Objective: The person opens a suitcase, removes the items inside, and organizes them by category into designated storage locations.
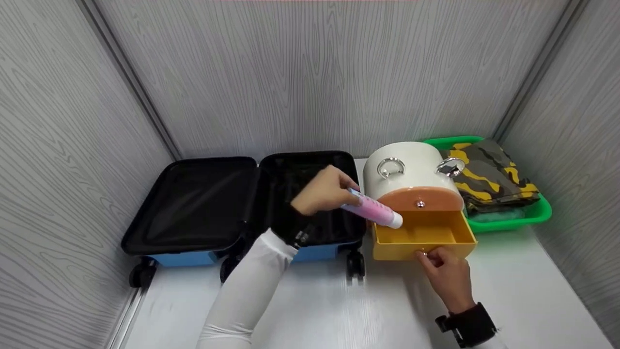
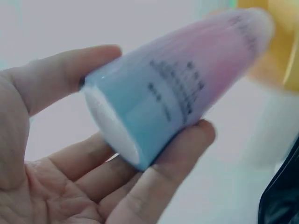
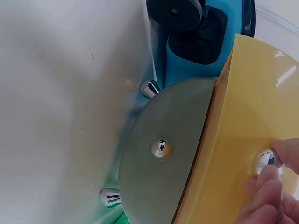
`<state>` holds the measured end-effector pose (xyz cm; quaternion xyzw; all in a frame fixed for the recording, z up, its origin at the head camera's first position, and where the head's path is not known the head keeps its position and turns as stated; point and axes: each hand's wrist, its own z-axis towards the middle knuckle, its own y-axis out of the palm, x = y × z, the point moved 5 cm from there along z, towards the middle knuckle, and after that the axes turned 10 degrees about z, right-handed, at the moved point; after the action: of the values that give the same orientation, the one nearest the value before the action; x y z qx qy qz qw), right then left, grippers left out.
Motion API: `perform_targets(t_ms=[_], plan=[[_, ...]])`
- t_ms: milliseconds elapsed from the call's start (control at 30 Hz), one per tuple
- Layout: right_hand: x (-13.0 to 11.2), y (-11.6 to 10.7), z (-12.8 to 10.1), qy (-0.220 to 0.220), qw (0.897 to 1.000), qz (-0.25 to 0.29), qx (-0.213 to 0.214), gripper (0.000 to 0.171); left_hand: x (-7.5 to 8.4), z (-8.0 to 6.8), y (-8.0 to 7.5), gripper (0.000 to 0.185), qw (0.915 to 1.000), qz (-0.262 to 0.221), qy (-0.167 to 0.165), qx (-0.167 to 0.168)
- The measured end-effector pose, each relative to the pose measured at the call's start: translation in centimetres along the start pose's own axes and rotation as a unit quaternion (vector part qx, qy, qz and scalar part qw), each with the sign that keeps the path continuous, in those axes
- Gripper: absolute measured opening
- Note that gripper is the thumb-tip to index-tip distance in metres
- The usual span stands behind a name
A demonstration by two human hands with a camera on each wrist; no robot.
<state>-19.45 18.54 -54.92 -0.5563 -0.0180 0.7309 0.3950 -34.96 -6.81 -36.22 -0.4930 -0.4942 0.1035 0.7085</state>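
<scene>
My left hand [image 1: 328, 190] grips a bottle [image 1: 372, 209] that fades from blue to pink, its white cap tipped down over the open yellow drawer [image 1: 424, 252]. Dark printing runs along the bottle [image 2: 173, 88] in the left wrist view, where thumb and fingers hold it near its blue base. With thumb and fingers, my right hand [image 1: 448, 276] pinches the small silver knob [image 3: 265, 159] on the drawer's front. The drawer is pulled out of a rounded white cabinet [image 1: 409, 167] with an orange front panel [image 1: 426, 198]; its visible inside holds nothing.
An open suitcase [image 1: 193, 203], black inside with a blue shell, lies left of the cabinet. At the right stands a green basket [image 1: 537, 213] with folded camouflage cloth [image 1: 494, 174]. Grey wood-patterned panels [image 1: 310, 72] enclose the white table [image 1: 319, 310] behind and at both sides.
</scene>
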Motion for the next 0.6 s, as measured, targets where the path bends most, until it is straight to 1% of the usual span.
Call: perform_targets(t_ms=[100,200,333,400,467,600], plan=[[0.1,0.0,0.0,0.001,1.0,-0.002,-0.004,0.024,1.2,0.7,3.3,0.029,0.9998,0.016,0.014,0.002],[0.1,0.0,0.1,0.01,1.0,-0.003,-0.011,0.025,2.2,1.5,6.5,0.029,0.9995,0.026,0.018,0.006],[0.2,-0.1,0.1,0.031,0.999,-0.005,-0.02,0.025,3.2,2.5,10.1,0.032,0.9972,0.066,0.036,-0.003],[0.2,-0.1,0.0,0.039,0.999,-0.005,-0.024,0.025,3.4,2.9,11.4,0.033,0.9956,0.082,0.044,-0.006],[0.2,0.0,0.0,0.043,0.999,-0.005,-0.027,0.025,3.6,3.4,12.4,0.035,0.9945,0.093,0.048,-0.006],[0.2,0.0,0.0,0.03,0.999,-0.004,-0.02,0.024,3.8,4.2,13.4,0.037,0.991,0.123,0.053,-0.008]])
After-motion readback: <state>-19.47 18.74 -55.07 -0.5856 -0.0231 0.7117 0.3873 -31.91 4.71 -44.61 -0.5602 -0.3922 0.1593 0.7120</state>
